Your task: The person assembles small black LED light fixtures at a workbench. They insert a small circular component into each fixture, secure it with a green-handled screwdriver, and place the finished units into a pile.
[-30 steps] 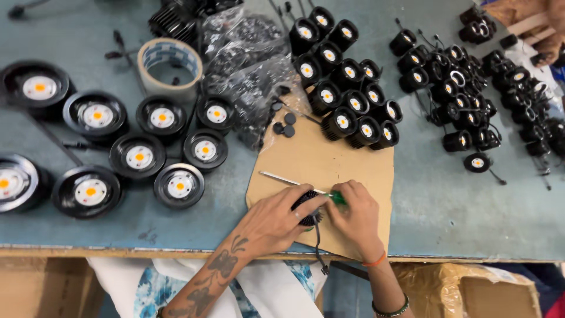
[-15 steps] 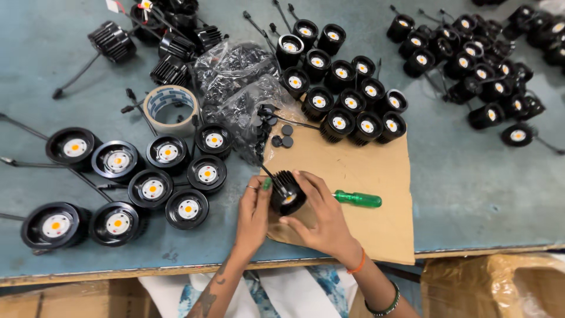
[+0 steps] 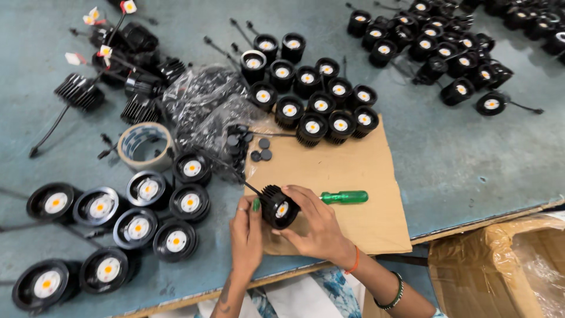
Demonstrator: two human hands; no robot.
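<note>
Both my hands hold one small black finned lamp body (image 3: 276,206) with a round white and yellow face, just above the cardboard sheet (image 3: 353,176). My left hand (image 3: 246,231) grips its left side and my right hand (image 3: 315,222) cups its right side. A thin black wire runs from the lamp up to the left. A green-handled screwdriver (image 3: 344,196) lies on the cardboard just right of my right hand, untouched.
Several finished round lamps with black rims (image 3: 138,227) lie at the left. A tape roll (image 3: 144,146) and clear bags of black parts (image 3: 203,109) sit behind them. Several small black lamps (image 3: 312,94) crowd the cardboard's far edge and the far right. A cardboard box (image 3: 500,271) stands below the table edge.
The screwdriver left my right hand and now lies on the cardboard. The lamp has been lifted and turned in both hands. The view has shifted right and closer.
</note>
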